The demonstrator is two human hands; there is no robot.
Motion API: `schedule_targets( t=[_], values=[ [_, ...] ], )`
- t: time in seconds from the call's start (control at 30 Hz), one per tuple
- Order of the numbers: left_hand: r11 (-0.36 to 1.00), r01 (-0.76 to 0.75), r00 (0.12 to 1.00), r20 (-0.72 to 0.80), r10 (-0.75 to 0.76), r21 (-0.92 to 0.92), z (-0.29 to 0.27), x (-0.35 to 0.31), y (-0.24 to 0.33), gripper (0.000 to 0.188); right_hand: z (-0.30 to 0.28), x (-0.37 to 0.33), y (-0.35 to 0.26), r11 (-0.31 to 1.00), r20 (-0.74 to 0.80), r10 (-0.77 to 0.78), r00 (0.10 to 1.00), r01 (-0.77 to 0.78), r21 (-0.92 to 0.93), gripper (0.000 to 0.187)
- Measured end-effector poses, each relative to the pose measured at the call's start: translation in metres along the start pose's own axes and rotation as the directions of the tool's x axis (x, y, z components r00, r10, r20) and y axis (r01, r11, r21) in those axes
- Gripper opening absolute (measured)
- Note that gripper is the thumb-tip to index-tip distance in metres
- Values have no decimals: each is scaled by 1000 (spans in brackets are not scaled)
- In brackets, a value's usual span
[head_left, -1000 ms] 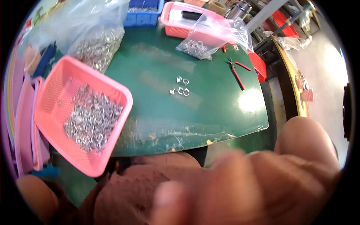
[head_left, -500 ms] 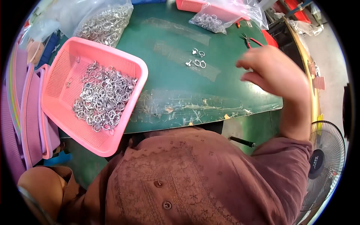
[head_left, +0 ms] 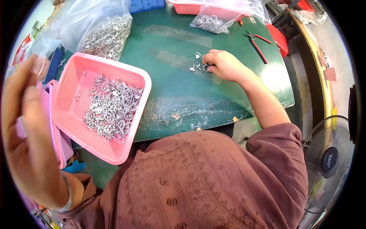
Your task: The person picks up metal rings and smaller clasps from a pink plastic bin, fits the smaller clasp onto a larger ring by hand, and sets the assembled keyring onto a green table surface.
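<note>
My right hand (head_left: pixel 225 65) reaches over the green table, its thumb and fingertips closed on a silver ring (head_left: pixel 206 67) in a small group. Beside those fingertips lie a few more silver rings (head_left: pixel 198 55), some with a decorative top. My left hand (head_left: pixel 34 145) is raised at the far left, blurred, with fingers stretched and apart and nothing seen in it. It is nearest to a pink plastic basket (head_left: pixel 65 110), which holds a heap of silver rings (head_left: pixel 114 105). The basket is tilted and overhangs the table's front edge.
Clear bags of rings stand at the back left (head_left: pixel 106 38) and back middle (head_left: pixel 211 23), the latter by another pink basket (head_left: pixel 187 8). Red-handled pliers (head_left: pixel 259 49) lie at the right. Clear tape strips (head_left: pixel 179 34) cross the tabletop. A fan (head_left: pixel 329 162) stands at lower right.
My right hand has moved left and down from above the right side onto the small rings. My left hand has come up into view at the left. The whole view has shifted slightly.
</note>
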State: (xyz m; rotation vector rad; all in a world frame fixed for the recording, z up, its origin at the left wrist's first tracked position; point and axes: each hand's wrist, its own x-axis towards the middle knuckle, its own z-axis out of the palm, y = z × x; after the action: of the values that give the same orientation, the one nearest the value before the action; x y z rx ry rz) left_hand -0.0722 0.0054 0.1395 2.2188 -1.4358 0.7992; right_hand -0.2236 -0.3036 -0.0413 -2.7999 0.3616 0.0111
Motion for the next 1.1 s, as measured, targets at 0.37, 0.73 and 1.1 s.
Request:
schedule_targets(
  t=[0.37, 0.73, 1.1],
  values=[
    [871, 95, 918, 381, 111, -482, 106, -30, 9, 16, 2, -13, -19, 852, -244, 83, 966, 58, 521, 14],
    [443, 531, 805, 593, 2, -722, 138, -38, 22, 31, 11, 15, -94, 640, -553, -135, 822, 498, 585, 33],
    [-347, 771, 555, 831, -47, -534, 143, -32, -4, 15, 1, 32, -107, 369, -356, -4, 934, 332, 868, 25]
  ],
)
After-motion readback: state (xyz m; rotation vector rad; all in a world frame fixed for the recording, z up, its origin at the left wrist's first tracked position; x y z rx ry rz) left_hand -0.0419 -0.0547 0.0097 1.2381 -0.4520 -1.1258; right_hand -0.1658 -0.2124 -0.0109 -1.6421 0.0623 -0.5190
